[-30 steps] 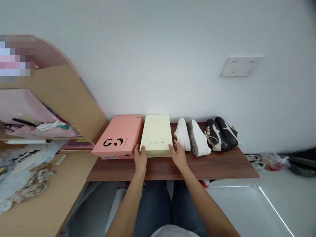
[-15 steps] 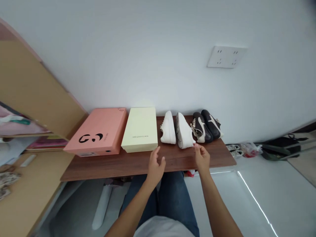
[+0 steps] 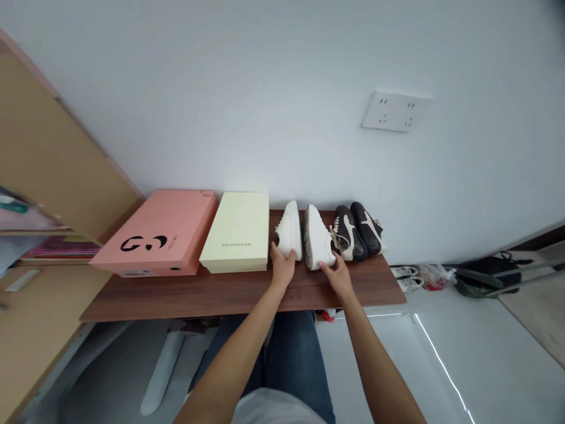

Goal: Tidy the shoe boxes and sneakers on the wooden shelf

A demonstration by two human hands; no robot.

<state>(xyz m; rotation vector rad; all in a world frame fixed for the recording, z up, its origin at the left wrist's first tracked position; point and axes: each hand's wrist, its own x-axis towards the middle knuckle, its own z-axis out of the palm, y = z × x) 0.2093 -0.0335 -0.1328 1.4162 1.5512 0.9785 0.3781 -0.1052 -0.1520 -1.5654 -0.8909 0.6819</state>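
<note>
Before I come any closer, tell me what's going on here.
A person has both bare hands on a pair of white shoes on a brown wooden board. The left hand holds the heel end of the left white shoe, the right hand that of the right white shoe, whose sole shows. A cream box and a pink box sit to the left, dark shoes to the right.

White shoes [image 3: 290, 229] looked smooth, matt; cream box [image 3: 238, 224] and pink box [image 3: 161, 215] showed matt card; shelf [image 3: 185, 297] bore smooth wood grain.
</note>
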